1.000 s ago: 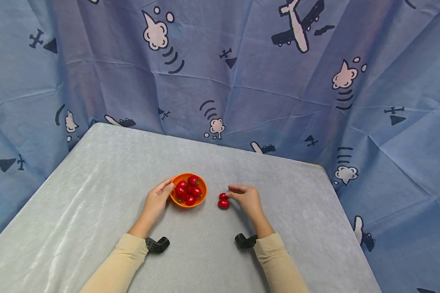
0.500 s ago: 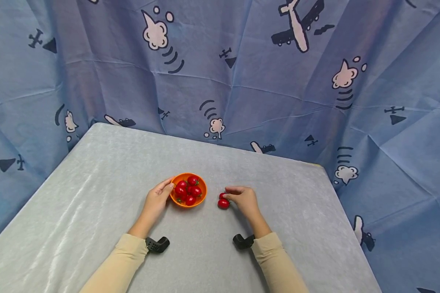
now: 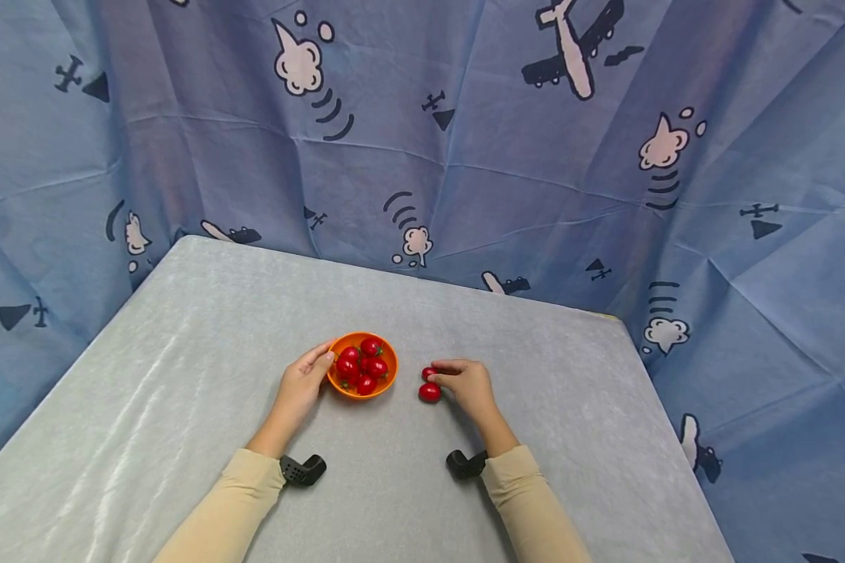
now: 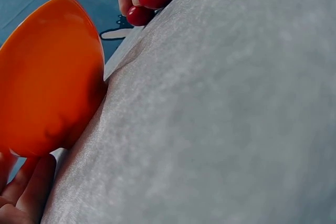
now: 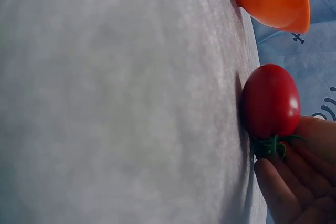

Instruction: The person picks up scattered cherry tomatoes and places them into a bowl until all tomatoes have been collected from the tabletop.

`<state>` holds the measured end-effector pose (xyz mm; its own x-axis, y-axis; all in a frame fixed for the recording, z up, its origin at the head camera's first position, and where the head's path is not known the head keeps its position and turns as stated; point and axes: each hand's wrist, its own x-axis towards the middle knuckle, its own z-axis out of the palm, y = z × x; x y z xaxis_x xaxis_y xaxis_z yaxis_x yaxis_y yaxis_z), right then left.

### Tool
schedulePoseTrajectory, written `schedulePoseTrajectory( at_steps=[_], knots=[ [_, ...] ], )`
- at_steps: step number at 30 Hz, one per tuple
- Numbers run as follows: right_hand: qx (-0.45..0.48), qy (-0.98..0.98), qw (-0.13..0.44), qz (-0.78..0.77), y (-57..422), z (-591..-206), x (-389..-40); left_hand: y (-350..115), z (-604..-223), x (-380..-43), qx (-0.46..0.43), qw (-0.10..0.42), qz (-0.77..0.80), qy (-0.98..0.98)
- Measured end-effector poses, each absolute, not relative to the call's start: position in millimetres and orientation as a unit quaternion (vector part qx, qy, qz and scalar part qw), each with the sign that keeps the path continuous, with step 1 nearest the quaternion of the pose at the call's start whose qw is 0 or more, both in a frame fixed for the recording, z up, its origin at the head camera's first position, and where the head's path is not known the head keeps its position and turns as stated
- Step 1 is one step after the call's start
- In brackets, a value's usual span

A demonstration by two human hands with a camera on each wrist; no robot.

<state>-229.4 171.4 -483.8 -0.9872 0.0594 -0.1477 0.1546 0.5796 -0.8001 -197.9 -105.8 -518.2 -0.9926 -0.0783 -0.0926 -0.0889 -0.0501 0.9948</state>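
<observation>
The left hand holds the orange bowl at its left rim, thumb over the edge and the other fingers against the outside. Several red cherry tomatoes with green stems lie inside. To the right of the bowl, two more sit on the table. The right hand pinches the farther tomato between thumb and fingers; it is partly covered. Just in front lies the nearer tomato. In the right wrist view this nearer tomato shows its green stem and hides the farther one.
A pale grey cloth covers the table, its far edge meeting a blue curtain printed with planes and clouds. Black wrist devices are worn on both forearms, below beige sleeves. A gap of tabletop separates bowl and loose tomatoes.
The right hand has moved slightly left, and its thumb and fingers have come around the farther tomato. The left hand and the bowl have stayed in place.
</observation>
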Motion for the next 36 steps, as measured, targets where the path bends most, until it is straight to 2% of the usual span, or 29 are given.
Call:
schedulePoseTrajectory(
  at_steps=[25,36],
  knots=[
    [0.064,0.896,0.033,-0.438,168.9,-490.4,-231.8,-105.7,-519.4,-198.7,-0.068,0.008,0.717,0.693],
    [0.070,0.887,0.035,-0.454,159.7,-470.8,-224.3,-106.3,-518.5,-198.1,-0.067,0.004,0.716,0.694]
  ],
)
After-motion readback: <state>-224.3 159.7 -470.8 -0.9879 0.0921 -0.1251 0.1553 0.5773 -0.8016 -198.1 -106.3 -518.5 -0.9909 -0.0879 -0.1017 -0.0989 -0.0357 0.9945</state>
